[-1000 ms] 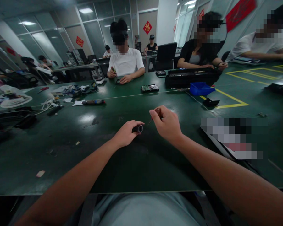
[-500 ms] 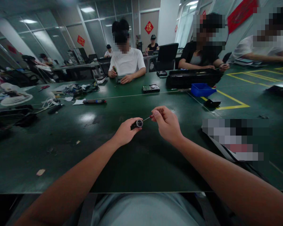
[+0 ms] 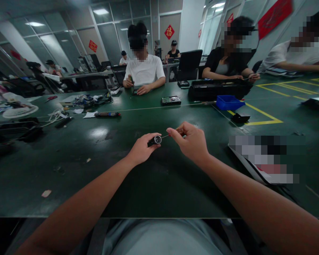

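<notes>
My left hand (image 3: 141, 148) is closed round a small black cylindrical part (image 3: 154, 140) with a shiny round end that faces to the right. My right hand (image 3: 192, 141) pinches a thin screwdriver (image 3: 172, 133) with a reddish handle. Its metal tip points left and meets the round end of the part. Both hands hover just above the dark green table (image 3: 95, 170), near its middle.
A flat device (image 3: 263, 159) lies right of my right hand. Farther back sit a blue bin (image 3: 228, 102), a black case (image 3: 218, 88), a circuit board (image 3: 170, 100), a tool (image 3: 106, 114) and cables (image 3: 55, 117). Three people work across the table.
My left hand lifted the part and turned its round end toward my right hand. The screwdriver swung from pointing down to pointing left, its tip now at the part.
</notes>
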